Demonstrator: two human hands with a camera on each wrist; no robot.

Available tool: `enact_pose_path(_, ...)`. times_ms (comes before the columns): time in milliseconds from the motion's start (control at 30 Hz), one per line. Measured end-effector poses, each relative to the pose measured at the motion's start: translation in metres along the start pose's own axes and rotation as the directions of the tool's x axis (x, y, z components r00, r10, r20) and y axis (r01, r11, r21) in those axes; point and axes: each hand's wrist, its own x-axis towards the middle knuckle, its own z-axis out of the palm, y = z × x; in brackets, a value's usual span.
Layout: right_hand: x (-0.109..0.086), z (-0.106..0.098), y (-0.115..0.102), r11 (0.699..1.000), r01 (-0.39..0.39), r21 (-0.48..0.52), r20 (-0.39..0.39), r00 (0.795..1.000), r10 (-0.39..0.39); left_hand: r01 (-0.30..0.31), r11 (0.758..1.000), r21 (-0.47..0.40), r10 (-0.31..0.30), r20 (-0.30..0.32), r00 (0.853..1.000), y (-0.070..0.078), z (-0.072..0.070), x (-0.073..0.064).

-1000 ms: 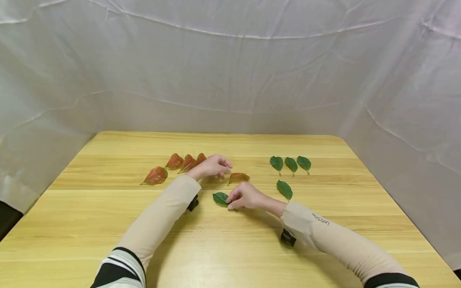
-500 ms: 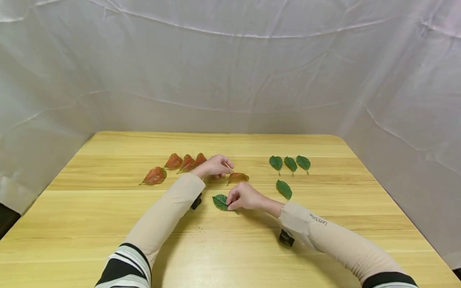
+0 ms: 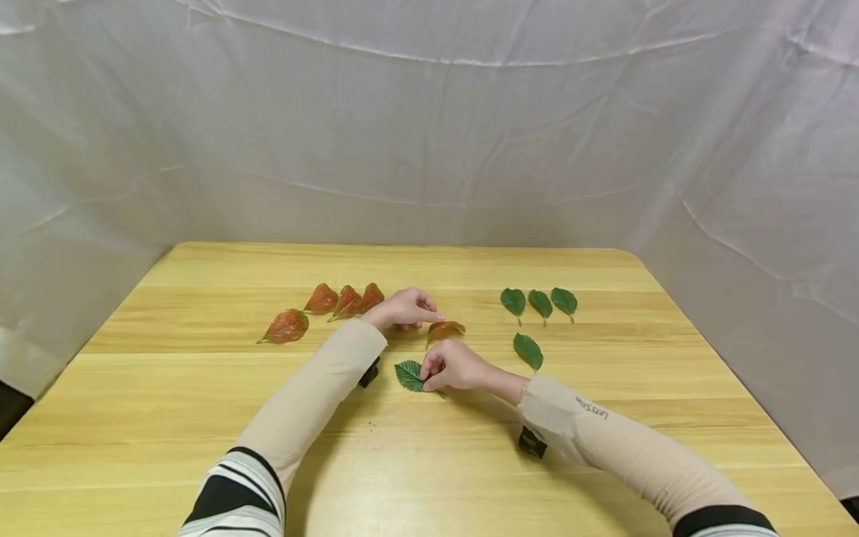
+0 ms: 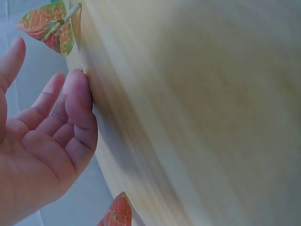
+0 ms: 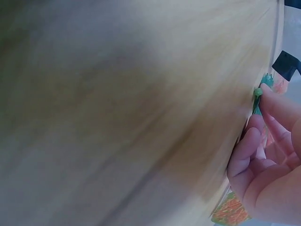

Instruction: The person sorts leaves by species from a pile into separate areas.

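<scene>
My right hand [image 3: 451, 367] pinches a green leaf [image 3: 409, 374] at its stem end, low on the wooden table [image 3: 429, 462]. The right wrist view shows the fingertips [image 5: 270, 101] closed on the green stem [image 5: 257, 92]. My left hand [image 3: 406, 307] rests on the table just behind, fingers relaxed, with the index tip at the edge of a red-brown leaf [image 3: 446, 329]. In the left wrist view the left hand [image 4: 56, 103] is empty, with red leaves above [image 4: 47, 24] and below [image 4: 116, 214] it.
Three red leaves [image 3: 347, 300] lie in a row at the left, with another red leaf [image 3: 287, 326] in front of them. Three green leaves [image 3: 540, 302] form a row at the right, one more green leaf [image 3: 528, 351] lying nearer. White cloth walls [image 3: 429, 134] surround the table.
My left hand has slid slightly right, its index finger now reaching the red-brown leaf. My right hand has shifted a little left with the green leaf.
</scene>
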Motion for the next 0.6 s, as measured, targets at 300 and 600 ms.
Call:
enact_pose_path(300,-0.005,-0.001,-0.005,0.999,-0.020,-0.044,0.016,1.000,0.021,0.013,0.999,0.044,-0.014,0.024,1.000,0.010,0.003,0.000)
enact_pose_path(600,-0.008,-0.001,-0.008,0.999,-0.027,-0.046,0.029,0.999,0.028,0.004,0.998,0.063,-0.006,0.044,0.999,0.014,0.008,-0.002)
